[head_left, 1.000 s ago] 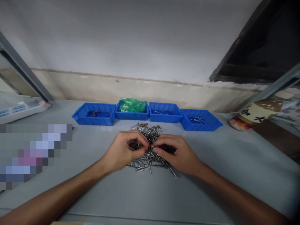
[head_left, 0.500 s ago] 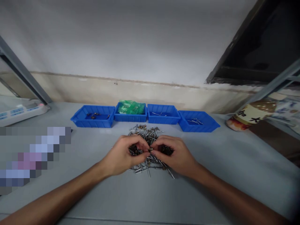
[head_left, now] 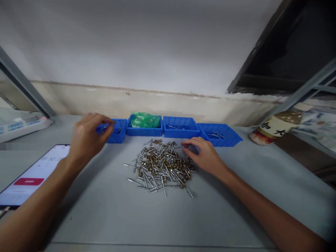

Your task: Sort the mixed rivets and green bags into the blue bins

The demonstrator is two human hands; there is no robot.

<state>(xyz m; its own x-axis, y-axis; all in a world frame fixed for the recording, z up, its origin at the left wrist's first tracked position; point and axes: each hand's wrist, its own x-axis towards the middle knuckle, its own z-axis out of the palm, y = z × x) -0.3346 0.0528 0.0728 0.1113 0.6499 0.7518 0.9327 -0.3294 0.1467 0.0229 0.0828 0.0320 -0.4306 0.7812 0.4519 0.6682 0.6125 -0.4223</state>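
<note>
My left hand (head_left: 89,136) is over the leftmost blue bin (head_left: 119,137), thumb and forefinger drawn together. Whatever lies between those fingertips is too small to make out. Small brass-coloured pieces show in that bin, partly behind the hand. On the right, my right hand (head_left: 203,155) hovers at the edge of a pile of silver rivets and brass-coloured fittings (head_left: 162,166). A thin silver rivet (head_left: 178,147) appears to stick out from its pinched fingertips. The pile spreads over the grey table between both hands.
A bin with a green bag (head_left: 145,120), a bin with a few pins (head_left: 181,127) and a bin with silver pins (head_left: 220,134) stand along the wall. A phone (head_left: 28,181) lies left, below a power strip (head_left: 26,127). A labelled bottle (head_left: 279,126) stands right.
My hands have parted from their shared pinch over the pile. The left moved left and up to the leftmost bin; the right drew slightly right. The pile is now uncovered.
</note>
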